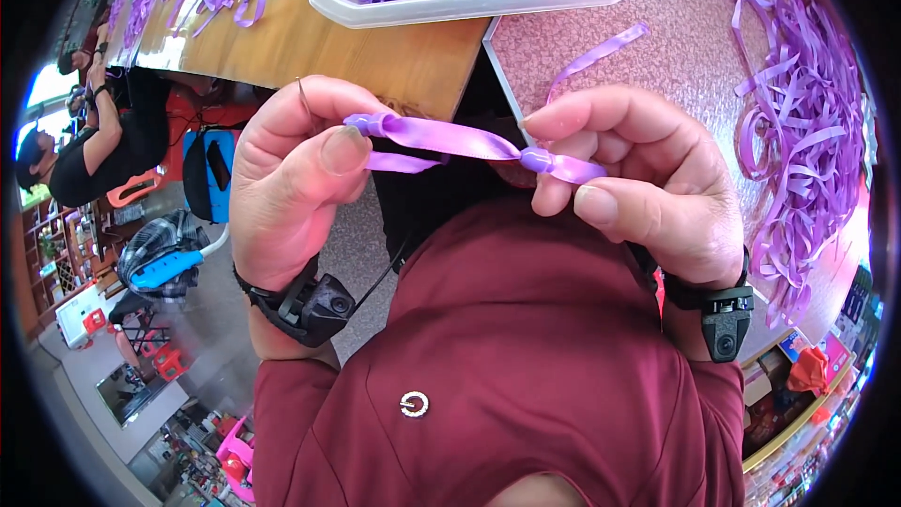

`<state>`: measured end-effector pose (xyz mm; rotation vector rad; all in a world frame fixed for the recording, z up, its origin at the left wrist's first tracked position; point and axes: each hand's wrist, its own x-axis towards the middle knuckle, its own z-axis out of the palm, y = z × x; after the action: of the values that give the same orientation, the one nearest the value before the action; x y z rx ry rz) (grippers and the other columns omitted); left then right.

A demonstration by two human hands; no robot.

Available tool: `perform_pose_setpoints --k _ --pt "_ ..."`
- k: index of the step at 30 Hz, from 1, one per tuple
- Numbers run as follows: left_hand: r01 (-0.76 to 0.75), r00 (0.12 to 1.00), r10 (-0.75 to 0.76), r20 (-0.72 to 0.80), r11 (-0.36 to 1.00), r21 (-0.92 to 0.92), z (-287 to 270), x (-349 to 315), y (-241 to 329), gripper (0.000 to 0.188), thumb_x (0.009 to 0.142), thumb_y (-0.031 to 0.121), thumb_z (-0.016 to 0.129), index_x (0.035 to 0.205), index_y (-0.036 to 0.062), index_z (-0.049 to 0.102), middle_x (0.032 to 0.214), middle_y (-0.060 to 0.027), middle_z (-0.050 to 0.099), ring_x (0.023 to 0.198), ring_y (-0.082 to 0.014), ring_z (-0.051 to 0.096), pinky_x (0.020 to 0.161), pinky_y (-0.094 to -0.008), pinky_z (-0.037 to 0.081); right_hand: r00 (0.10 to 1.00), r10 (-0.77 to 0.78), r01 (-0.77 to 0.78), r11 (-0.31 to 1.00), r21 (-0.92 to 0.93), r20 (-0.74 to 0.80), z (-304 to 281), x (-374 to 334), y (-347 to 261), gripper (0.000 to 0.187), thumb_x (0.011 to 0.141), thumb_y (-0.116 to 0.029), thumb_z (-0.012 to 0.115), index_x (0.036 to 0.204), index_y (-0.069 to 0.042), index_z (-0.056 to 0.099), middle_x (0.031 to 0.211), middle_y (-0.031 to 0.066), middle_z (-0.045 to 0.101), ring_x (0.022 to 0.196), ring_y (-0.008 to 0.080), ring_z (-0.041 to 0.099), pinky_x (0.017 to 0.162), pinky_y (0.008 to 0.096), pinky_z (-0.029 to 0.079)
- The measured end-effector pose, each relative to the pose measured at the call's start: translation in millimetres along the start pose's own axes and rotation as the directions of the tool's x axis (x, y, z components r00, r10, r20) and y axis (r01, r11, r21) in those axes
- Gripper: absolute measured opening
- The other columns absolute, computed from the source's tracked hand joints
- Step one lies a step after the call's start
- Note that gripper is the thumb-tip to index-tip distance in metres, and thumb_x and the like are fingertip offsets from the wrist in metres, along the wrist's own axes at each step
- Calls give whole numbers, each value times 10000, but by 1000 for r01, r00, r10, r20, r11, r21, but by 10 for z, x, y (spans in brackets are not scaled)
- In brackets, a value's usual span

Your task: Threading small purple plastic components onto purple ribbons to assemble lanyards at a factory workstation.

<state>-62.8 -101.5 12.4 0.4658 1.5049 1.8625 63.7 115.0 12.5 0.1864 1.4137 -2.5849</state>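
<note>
The narrow purple satin ribbon [450,139] I hold looks smooth and glossy; its small purple tubular fitting [538,160] seems shiny plastic. My maroon cloth shirt [526,347] has a soft sheen. The brown wood-look tabletop [328,61] gleams, as does the smooth translucent plastic tub [422,12].

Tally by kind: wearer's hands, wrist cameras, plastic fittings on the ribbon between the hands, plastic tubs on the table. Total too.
Wearer's hands: 2
Black wrist cameras: 2
Purple plastic fittings on the satin ribbon: 2
Translucent plastic tub: 1
Total: 7
</note>
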Motion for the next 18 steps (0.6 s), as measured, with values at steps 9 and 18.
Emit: perform_pose_setpoints --k 9,18 --pt "-34 998 35 43 999 -23 27 20 -21 211 807 132 609 943 -23 564 753 -17 587 518 1 376 448 -150 273 1000 20 -20 999 26 -6 -32 -15 29 346 789 -44 597 1109 48 504 865 89 607 819 133 582 789 248 451" --pt "-28 996 28 84 1000 -6 16 34 -20 215 787 139 644 914 -19 573 769 -24 599 548 0 407 474 -146 289 999 19 -19 1000 0 -42 -20 -25 25 309 786 -39 596 1076 44 528 864 79 605 800 121 583 769 242 459"
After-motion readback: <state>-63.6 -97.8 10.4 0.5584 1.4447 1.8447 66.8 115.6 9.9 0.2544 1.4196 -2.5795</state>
